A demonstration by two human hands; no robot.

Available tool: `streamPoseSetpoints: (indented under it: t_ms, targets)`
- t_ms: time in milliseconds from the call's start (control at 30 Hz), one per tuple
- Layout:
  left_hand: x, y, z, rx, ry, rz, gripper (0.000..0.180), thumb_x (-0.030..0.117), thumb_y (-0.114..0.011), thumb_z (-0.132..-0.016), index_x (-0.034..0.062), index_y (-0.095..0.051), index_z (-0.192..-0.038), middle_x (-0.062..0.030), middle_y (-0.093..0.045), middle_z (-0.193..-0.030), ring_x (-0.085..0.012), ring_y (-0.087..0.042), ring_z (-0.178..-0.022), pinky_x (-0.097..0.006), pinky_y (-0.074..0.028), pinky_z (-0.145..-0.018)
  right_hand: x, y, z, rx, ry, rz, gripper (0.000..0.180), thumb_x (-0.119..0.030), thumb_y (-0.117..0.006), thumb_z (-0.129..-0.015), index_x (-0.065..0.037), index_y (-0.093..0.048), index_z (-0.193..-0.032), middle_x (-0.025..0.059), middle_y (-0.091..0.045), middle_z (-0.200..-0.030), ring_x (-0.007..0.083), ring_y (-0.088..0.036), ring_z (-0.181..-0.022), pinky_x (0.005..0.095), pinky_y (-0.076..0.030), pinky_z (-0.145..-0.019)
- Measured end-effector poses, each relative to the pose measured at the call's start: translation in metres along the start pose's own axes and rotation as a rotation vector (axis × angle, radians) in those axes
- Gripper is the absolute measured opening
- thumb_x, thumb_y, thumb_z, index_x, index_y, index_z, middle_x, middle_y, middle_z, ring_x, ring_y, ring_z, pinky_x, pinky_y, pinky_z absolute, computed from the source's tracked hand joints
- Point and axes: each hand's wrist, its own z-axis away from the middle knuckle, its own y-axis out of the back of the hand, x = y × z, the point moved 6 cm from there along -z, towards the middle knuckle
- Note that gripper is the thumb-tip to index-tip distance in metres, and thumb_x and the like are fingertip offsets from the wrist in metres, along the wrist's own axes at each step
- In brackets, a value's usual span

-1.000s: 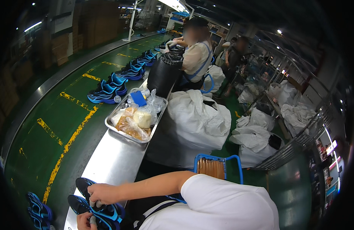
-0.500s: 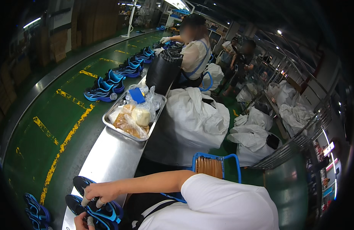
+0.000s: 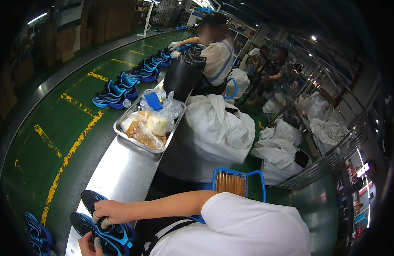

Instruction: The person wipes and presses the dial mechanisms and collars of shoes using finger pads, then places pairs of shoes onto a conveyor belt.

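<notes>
Belt: green conveyor [image 3: 56,128] carries blue shoes [image 3: 114,91] in pairs, spaced so each worker can reach them.
Left hand: left hand [image 3: 89,245] at the bottom edge, gripping the near shoe [image 3: 99,232] from below, apparently to steady it.
Right hand: right hand [image 3: 111,211] lies on top of the same shoe, fingers curled around a small pale piece.
Counter: steel counter [image 3: 120,175] holds the shoe at its near end; a metal tray [image 3: 124,130] of bagged food sits further along.

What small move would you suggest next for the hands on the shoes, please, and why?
Probably steady the dark blue shoe with the left hand: the right hand grips its upper, and the shoe sits at the steel counter's edge.
</notes>
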Motion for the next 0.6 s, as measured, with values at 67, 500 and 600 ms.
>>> streamPoseSetpoints:
  t_ms: [67,500,600]
  targets:
    - [-0.008,0.002,-0.001,-0.051,0.055,0.124,0.032,0.007,-0.069,-0.089,0.0002,-0.062,-0.120,-0.0070,-0.062,-0.103,-0.0113,-0.057,-0.084,-0.023,-0.048,-0.073,-0.001,0.004,-0.001,0.057,-0.051,0.181,0.044,-0.014,-0.076,-0.070,-0.007,-0.066,-0.112,0.0110,-0.054,-0.089,0.0283,-0.055,-0.087,0.0371,-0.044,-0.076]
    - [0.050,-0.003,0.010,0.045,0.071,-0.015,0.028,0.017,-0.060,-0.097,-0.0006,-0.063,-0.118,-0.0073,-0.065,-0.101,-0.0157,-0.058,-0.083,-0.029,-0.048,-0.076,0.004,0.014,-0.007,-0.060,-0.066,-0.133,0.046,-0.013,-0.078,-0.069,-0.004,-0.065,-0.113,0.0110,-0.054,-0.083,0.0278,-0.055,-0.088,0.0361,-0.045,-0.078]
    - [0.034,-0.044,0.026,-0.245,0.503,0.497,0.028,0.018,-0.053,-0.100,0.0000,-0.062,-0.120,-0.0082,-0.066,-0.101,-0.0116,-0.058,-0.077,-0.024,-0.047,-0.066,0.004,0.011,-0.003,-0.122,-0.062,-0.224,0.046,-0.013,-0.077,-0.070,-0.006,-0.066,-0.114,0.0120,-0.056,-0.086,0.0268,-0.057,-0.087,0.0359,-0.045,-0.078]
